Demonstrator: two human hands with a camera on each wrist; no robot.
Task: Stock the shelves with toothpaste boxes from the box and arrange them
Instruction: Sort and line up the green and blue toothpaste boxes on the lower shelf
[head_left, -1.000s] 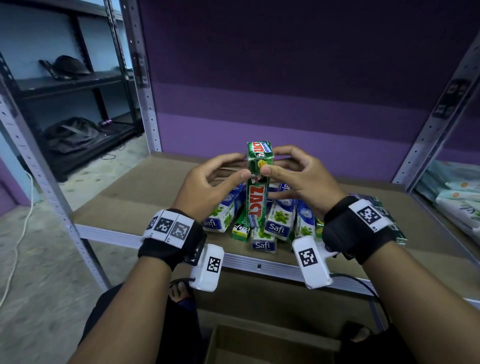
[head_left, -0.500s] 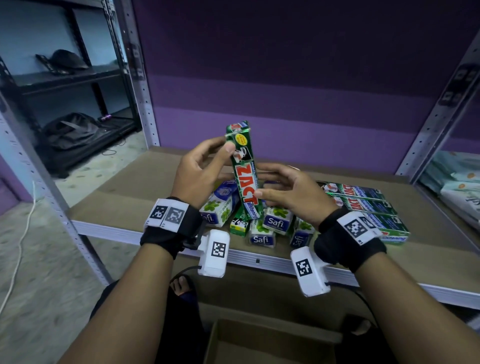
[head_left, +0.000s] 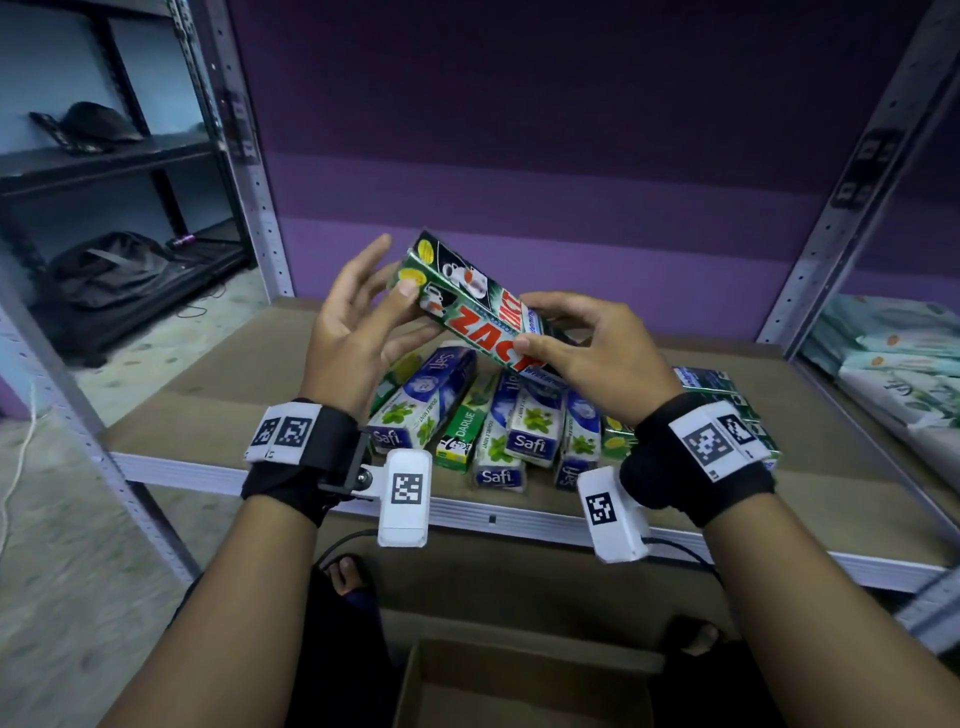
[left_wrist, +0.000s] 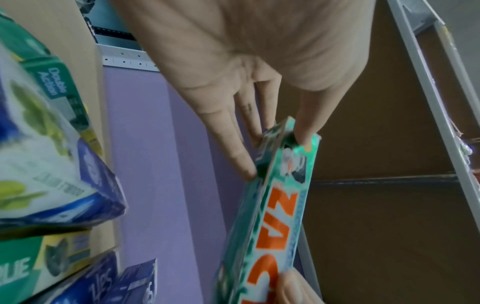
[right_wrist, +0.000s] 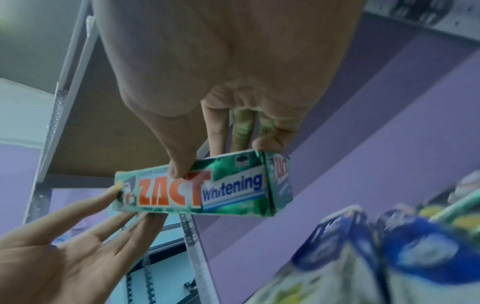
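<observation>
Toothpaste box (head_left: 470, 306) hangs tilted, pinched endwise between your left hand (head_left: 348, 332) and right hand (head_left: 602, 358); loosen either and it may drop onto the piled boxes (head_left: 535, 421).

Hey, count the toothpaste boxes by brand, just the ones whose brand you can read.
Safi: 4
Darlie: 1
Zact: 1
Total: 6 readable. A few more green boxes are partly hidden, so they are not counted.
</observation>
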